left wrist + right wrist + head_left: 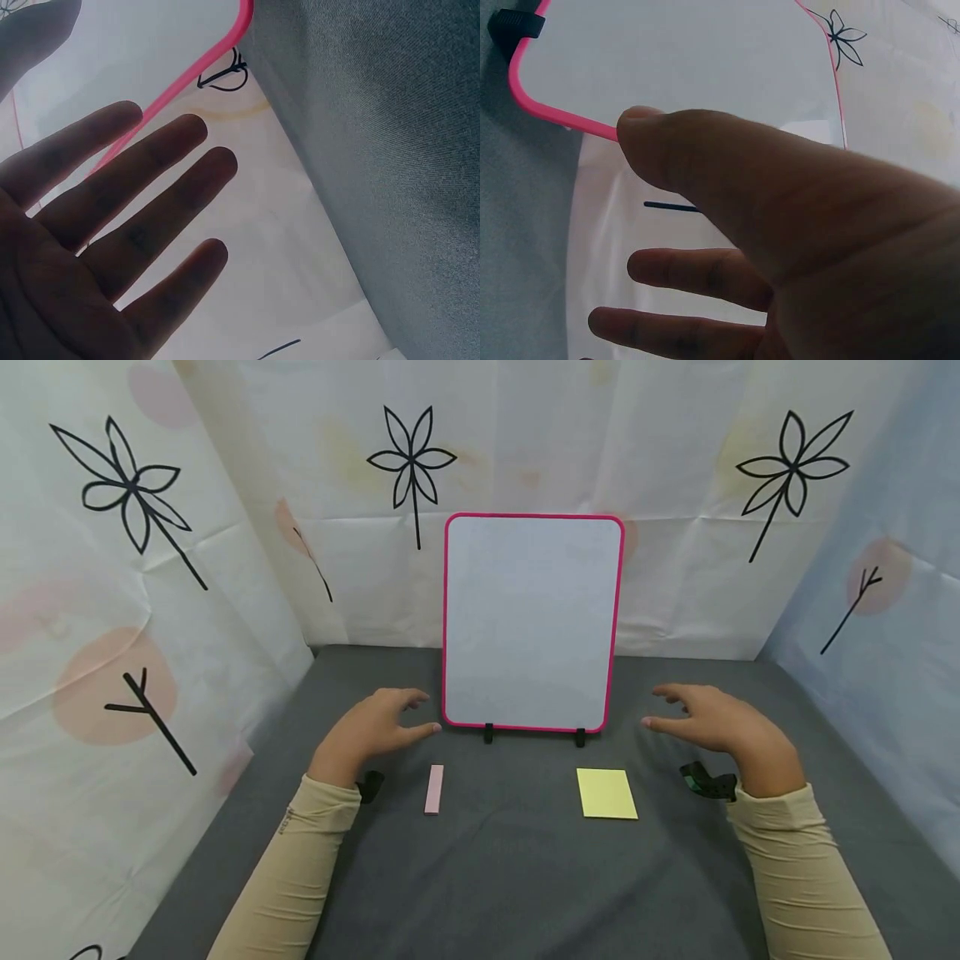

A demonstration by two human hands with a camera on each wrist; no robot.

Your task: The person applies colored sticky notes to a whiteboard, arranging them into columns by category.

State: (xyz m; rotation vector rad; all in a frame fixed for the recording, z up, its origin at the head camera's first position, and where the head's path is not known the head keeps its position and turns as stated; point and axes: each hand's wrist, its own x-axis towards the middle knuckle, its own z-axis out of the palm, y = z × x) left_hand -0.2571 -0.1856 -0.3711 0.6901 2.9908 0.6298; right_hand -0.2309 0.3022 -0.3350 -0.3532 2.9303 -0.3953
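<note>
A whiteboard (532,622) with a pink frame stands upright at the back of the table on two small black feet. To its left my left hand (378,727) hovers with fingers spread and holds nothing. On the right side my right hand (708,722) is held above the table, also with nothing in it, its fingers loosely extended. A narrow pink strip (433,790), perhaps a pad of sticky notes, lies in front of the board toward the left. Toward the right lies a square yellow sticky note pad (607,793). Neither hand touches these things.
Dark grey cloth covers the table (495,877). White patterned curtains (360,585) with black flower drawings hang behind and at the left, and a bluish one (892,652) hangs at the right. Each wrist wears a dark strap (708,782).
</note>
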